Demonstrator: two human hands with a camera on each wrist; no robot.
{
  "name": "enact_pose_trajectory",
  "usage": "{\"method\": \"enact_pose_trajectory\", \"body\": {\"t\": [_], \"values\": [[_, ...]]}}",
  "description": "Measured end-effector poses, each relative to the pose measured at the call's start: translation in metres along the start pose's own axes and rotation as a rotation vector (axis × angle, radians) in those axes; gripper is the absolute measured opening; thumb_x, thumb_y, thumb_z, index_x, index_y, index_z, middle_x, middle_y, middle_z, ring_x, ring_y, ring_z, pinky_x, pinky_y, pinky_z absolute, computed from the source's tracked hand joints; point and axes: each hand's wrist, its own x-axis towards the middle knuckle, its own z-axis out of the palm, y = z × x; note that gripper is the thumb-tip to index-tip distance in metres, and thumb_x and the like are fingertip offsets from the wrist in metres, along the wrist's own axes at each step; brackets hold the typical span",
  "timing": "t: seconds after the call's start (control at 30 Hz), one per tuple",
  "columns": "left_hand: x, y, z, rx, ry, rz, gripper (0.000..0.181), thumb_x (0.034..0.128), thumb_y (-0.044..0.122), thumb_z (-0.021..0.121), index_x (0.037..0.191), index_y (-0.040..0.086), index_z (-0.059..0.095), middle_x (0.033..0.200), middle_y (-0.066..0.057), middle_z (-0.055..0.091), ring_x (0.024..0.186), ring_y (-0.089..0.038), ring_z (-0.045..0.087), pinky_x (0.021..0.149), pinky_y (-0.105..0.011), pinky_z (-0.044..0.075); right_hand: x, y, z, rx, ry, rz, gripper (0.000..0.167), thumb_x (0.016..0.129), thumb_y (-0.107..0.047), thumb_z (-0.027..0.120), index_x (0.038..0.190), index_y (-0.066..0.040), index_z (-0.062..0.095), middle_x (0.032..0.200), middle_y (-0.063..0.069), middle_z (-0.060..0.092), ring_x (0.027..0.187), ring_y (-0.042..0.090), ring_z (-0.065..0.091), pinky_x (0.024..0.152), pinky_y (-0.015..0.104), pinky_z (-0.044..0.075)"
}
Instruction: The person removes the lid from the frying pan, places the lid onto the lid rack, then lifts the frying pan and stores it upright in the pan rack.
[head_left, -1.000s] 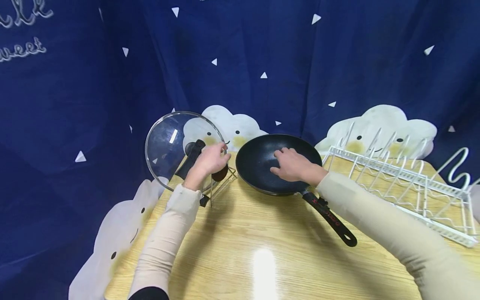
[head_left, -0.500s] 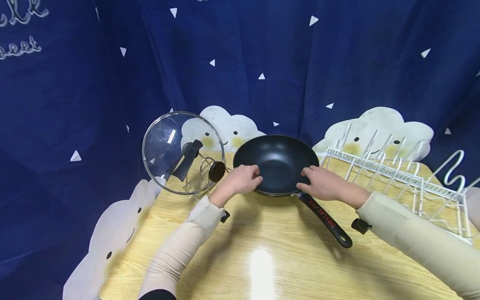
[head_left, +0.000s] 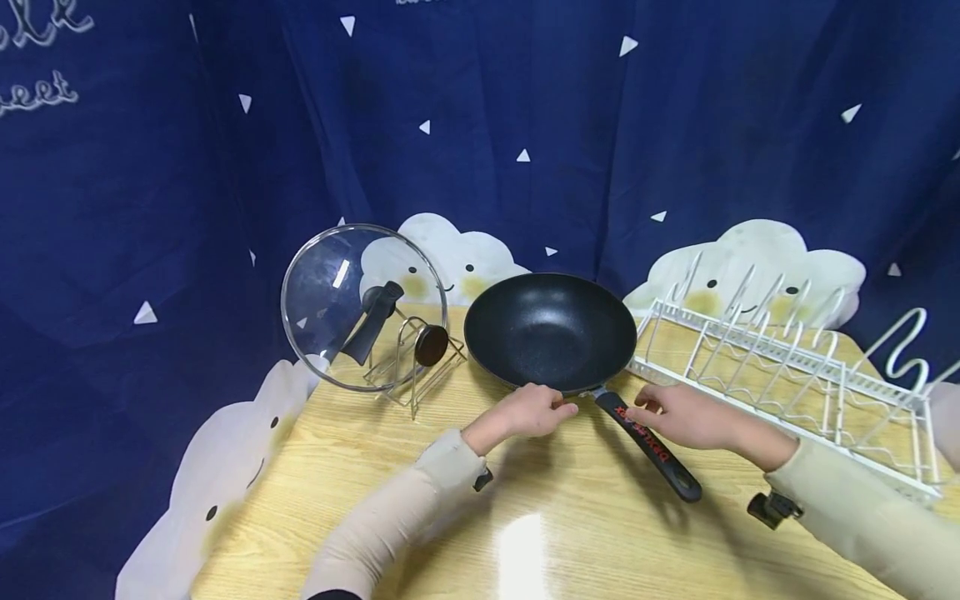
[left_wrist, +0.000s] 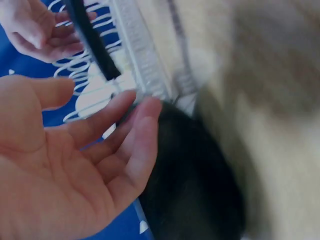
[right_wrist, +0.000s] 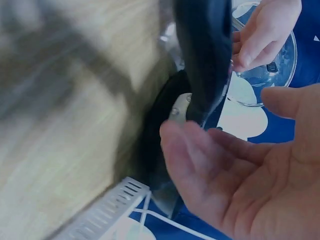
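A black wok (head_left: 547,333) sits on the wooden table, its long black handle (head_left: 648,446) with red lettering pointing to the front right. My left hand (head_left: 534,410) hovers at the wok's front rim with relaxed fingers; in the left wrist view its palm holds nothing. Just right of the handle is my right hand (head_left: 686,414), thumb and fingers apart in the right wrist view. Whether its fingertips touch the handle I cannot tell. A large glass lid (head_left: 322,283) with a black handle leans upright in a wire stand (head_left: 408,379) at the left.
A white wire dish rack (head_left: 832,367) stands right of the wok. A round brown knob (head_left: 431,345) shows at the wire stand's front. Behind the wooden table (head_left: 420,500) hangs a blue curtain (head_left: 480,125) printed with clouds and triangles.
My left hand has moved right and towards me, from beside the lid to the wok's front rim. My right hand has come back from over the wok to beside the handle.
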Motion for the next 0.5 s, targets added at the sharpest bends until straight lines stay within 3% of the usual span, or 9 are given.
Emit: {"method": "enact_pose_trajectory", "body": {"t": [0.23,0.37,0.5], "values": [[0.006,0.012,0.023,-0.100,0.000,-0.042,0.045,0.1002,0.046,0.037,0.074,0.014,0.056,0.064,0.004,0.050,0.059,-0.011,0.046,0.056,-0.023,0.038,-0.021,0.003,0.008,0.262,-0.144,0.152,0.035,0.097,-0.037,0.053,0.104,-0.004,0.060,0.075,0.003,0.057,0.057,0.019,0.055,0.048,0.035,0.051],[0.012,0.020,0.034,-0.165,0.003,-0.073,0.047,0.1004,0.046,0.034,0.085,0.012,0.062,0.070,0.004,0.055,0.067,-0.012,0.053,0.062,-0.025,0.043,-0.029,0.006,0.012,0.334,-0.179,0.172,0.032,0.097,-0.036,0.053,0.101,-0.005,0.059,0.077,0.005,0.056,0.057,0.021,0.054,0.045,0.037,0.051],[0.020,0.026,0.046,-0.343,0.039,-0.156,0.048,0.1000,0.046,0.035,0.088,0.009,0.062,0.074,0.001,0.061,0.071,-0.015,0.057,0.063,-0.026,0.044,-0.036,0.012,0.018,0.405,-0.210,0.163,0.031,0.098,-0.033,0.051,0.100,-0.003,0.057,0.076,0.007,0.056,0.057,0.022,0.057,0.044,0.042,0.051]]}}
